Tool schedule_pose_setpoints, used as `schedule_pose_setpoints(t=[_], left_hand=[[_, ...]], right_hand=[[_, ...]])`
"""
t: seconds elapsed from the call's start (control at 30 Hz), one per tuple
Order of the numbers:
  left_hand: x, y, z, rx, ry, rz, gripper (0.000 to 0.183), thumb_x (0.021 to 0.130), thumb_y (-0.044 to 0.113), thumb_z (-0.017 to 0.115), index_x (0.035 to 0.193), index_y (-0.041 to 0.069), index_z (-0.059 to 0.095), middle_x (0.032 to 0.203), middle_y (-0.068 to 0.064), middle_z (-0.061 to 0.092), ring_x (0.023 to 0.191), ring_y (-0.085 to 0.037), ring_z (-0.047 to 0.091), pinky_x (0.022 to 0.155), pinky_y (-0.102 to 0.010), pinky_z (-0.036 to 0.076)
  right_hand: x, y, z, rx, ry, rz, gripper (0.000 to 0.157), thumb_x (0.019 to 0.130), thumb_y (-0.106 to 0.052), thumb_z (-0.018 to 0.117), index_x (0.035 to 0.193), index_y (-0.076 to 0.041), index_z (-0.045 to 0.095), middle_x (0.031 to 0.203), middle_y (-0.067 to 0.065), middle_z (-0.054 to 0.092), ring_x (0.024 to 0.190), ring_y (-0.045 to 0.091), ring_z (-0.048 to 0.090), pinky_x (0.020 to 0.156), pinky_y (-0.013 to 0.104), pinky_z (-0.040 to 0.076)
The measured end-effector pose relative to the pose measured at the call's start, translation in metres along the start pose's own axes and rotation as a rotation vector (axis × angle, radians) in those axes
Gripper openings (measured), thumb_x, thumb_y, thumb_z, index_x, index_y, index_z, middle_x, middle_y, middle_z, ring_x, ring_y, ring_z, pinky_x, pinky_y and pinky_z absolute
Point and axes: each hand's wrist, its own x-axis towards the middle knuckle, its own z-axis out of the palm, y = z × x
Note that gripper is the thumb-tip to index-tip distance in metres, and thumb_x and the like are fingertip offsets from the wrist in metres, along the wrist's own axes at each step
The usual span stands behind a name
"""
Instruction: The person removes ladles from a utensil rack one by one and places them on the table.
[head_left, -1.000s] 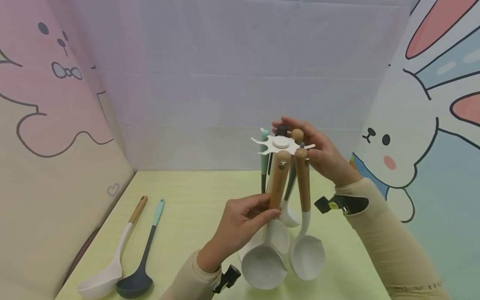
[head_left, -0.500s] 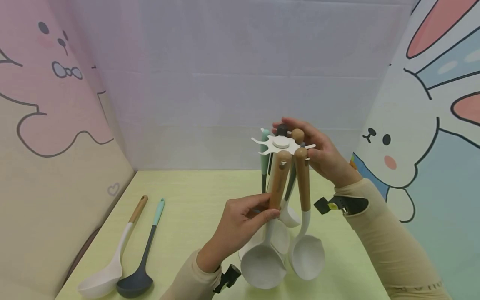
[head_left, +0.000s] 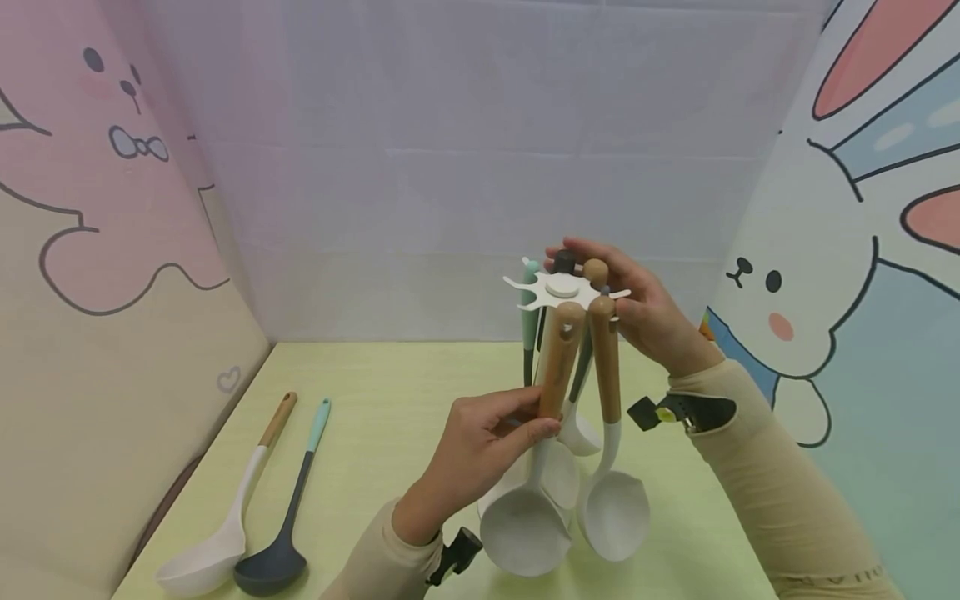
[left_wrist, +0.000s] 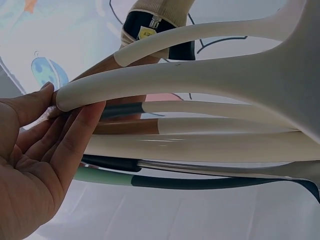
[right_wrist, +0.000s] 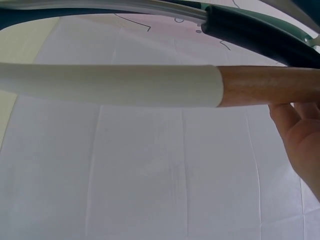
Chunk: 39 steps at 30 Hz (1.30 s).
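Near the front, a white spoon [head_left: 202, 568] and a dark ladle [head_left: 272, 570] are lying on the table [head_left: 390, 367]. The left hand [head_left: 480, 450] is pinching the front ladle [head_left: 525, 533] by its handle [head_left: 559, 367], thumb opposite fingers; its top is standing at the rack [head_left: 562, 286]. Farther off, the right hand [head_left: 647, 312] is reaching parted fingers round the rack; whether they are gripping, I cannot tell.
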Motion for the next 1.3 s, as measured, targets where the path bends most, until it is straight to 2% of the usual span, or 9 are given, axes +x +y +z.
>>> schedule_pose_setpoints(t=[0.23,0.57,1.3], left_hand=[[0.0001,0.0015,-0.0004,-0.011,-0.005,-0.005,0.029,0.086,-0.004,0.073,0.115,-0.008,0.069,0.097,-0.017,0.074,0.085,-0.017,0.072,0.067,-0.029,0.061],[0.0002,0.0045,-0.0008,0.000,-0.003,0.023,0.028,0.086,-0.003,0.073,0.113,-0.007,0.070,0.095,-0.016,0.074,0.083,-0.015,0.072,0.065,-0.027,0.061],[-0.0027,0.0096,-0.0033,0.019,-0.001,0.047,0.028,0.086,-0.003,0.074,0.114,-0.006,0.069,0.096,-0.015,0.074,0.084,-0.014,0.072,0.065,-0.026,0.061]], right_hand=[[-0.0002,-0.0002,-0.0004,0.003,0.002,0.001,0.080,0.088,-0.051,0.070,0.153,-0.017,0.039,0.152,0.006,0.044,0.141,0.024,0.039,0.111,0.034,0.039],[-0.0011,-0.0013,0.0004,-0.004,0.018,0.009,0.080,0.088,-0.052,0.071,0.153,-0.017,0.040,0.151,0.007,0.045,0.140,0.026,0.040,0.109,0.035,0.041],[-0.0011,0.0024,-0.0016,0.037,0.019,-0.026,0.077,0.088,-0.048,0.073,0.151,-0.016,0.043,0.148,0.006,0.049,0.138,0.022,0.043,0.110,0.033,0.040]])
